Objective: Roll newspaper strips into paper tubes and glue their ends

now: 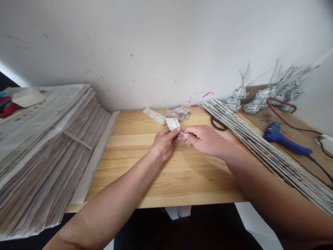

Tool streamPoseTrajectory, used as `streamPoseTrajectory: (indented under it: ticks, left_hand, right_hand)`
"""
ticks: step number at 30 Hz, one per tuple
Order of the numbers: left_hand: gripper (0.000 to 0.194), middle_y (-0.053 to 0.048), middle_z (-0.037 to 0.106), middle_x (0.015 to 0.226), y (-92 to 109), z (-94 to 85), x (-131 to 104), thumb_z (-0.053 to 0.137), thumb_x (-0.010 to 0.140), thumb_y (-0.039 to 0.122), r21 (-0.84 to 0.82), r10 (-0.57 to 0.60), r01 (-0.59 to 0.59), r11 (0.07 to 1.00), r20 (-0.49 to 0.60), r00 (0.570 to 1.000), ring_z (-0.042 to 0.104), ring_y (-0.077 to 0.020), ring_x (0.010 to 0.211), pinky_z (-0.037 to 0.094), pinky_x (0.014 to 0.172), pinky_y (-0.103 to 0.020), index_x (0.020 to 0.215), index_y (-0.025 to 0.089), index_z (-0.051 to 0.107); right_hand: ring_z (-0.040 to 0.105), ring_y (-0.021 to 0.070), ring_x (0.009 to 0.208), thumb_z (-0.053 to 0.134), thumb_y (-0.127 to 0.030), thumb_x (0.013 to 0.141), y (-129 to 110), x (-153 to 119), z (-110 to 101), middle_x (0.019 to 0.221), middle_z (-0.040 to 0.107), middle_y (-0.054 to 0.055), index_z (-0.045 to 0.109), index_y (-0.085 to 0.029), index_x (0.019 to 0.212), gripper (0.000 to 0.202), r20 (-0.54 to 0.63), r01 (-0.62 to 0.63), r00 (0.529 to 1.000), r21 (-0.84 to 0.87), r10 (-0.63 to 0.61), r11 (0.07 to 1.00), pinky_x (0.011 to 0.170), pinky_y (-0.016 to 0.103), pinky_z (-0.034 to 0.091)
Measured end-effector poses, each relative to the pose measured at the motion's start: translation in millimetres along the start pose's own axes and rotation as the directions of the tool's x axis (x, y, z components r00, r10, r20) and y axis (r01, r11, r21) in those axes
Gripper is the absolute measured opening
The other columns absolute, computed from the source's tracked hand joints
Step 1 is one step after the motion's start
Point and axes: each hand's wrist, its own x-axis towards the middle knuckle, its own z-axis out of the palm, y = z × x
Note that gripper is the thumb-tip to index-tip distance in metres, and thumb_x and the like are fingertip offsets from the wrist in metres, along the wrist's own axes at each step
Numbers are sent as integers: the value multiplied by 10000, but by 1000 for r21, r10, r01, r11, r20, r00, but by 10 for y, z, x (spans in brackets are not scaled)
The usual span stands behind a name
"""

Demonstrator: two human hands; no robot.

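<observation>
My left hand [165,143] pinches a strip of printed newspaper [172,123] between thumb and fingers over the middle of the table. From that grip a thin, narrow end of the paper runs to the right, and the closed fingertips of my right hand [199,138] hold it. The two hands are close together, with a small gap between their fingertips. Just beyond them lies another flat newspaper strip [154,116]; whether it joins the held one I cannot tell. A crumpled grey cloth [178,113] rests behind my hands.
A tall stack of newspaper [75,125] fills the left of the wooden table [122,173]. At right lie many rolled paper sticks [241,137], a black scissor-like handle [218,124], a blue glue gun [286,141] with cables, and woven paper figures [235,99] on cardboard.
</observation>
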Motion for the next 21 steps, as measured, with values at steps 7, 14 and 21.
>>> streamPoseTrajectory:
  ticks: [7,14,21]
  left_hand:
    - [209,-23,686,686,13,18,5,852,663,137,-4,39,-39,999,-43,998,603,-53,557,512,549,-137,770,90,679]
    - [194,-25,689,701,23,24,-2,844,667,122,5,22,-21,1000,-65,998,594,-43,553,496,543,-127,783,91,692]
    - [134,-29,687,693,11,16,-4,805,720,121,3,15,-15,1000,-40,999,598,-50,555,487,529,-126,782,91,690]
  right_hand:
    - [459,125,560,593,-323,889,16,0,45,609,548,-21,552,-191,716,222,-84,34,996,3,-34,999,560,272,274]
    - [497,139,575,453,-261,962,4,-5,10,640,613,15,600,-182,693,316,-8,33,999,-29,-33,999,583,293,284]
    - [491,135,579,580,-351,910,-1,-6,10,639,604,2,591,-186,712,258,-52,5,999,-18,-6,1000,578,287,284]
